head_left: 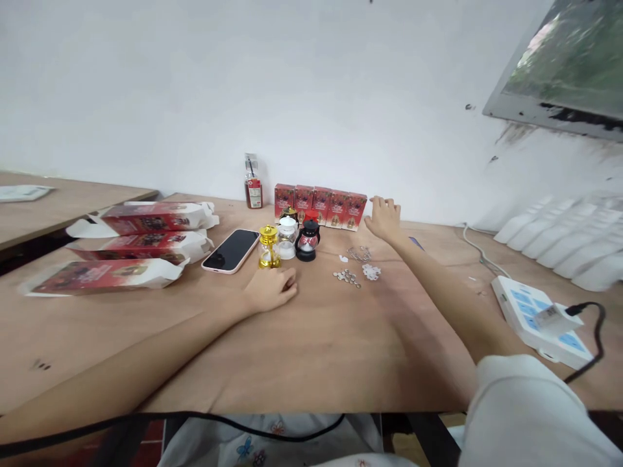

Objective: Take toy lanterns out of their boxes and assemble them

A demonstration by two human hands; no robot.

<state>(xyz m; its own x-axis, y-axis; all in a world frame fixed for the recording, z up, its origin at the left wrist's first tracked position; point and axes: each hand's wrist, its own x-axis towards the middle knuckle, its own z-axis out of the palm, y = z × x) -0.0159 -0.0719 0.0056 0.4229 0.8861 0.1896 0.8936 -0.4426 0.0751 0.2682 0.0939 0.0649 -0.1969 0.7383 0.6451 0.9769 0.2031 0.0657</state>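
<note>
My left hand (272, 290) rests on the table with its fingers curled in, and nothing shows in them. Just beyond it stand small lanterns: a gold one (268, 246), a white one (287, 237) and a black one (307, 241). More lanterns, one with a red top, are partly hidden behind these. At the right end of a row of small red boxes (321, 202) is my right hand (384, 218), its fingers apart and bent forward. Whether it touches the last box I cannot tell.
Small round metal pieces (346, 277), white bits (372, 272) and thin chains (359, 253) lie mid-table. A phone (232, 251) and opened red cartons (109, 275) are left. A bottle (254, 188) stands by the wall; a power strip (523, 311) and white stacked items (574, 240) are right.
</note>
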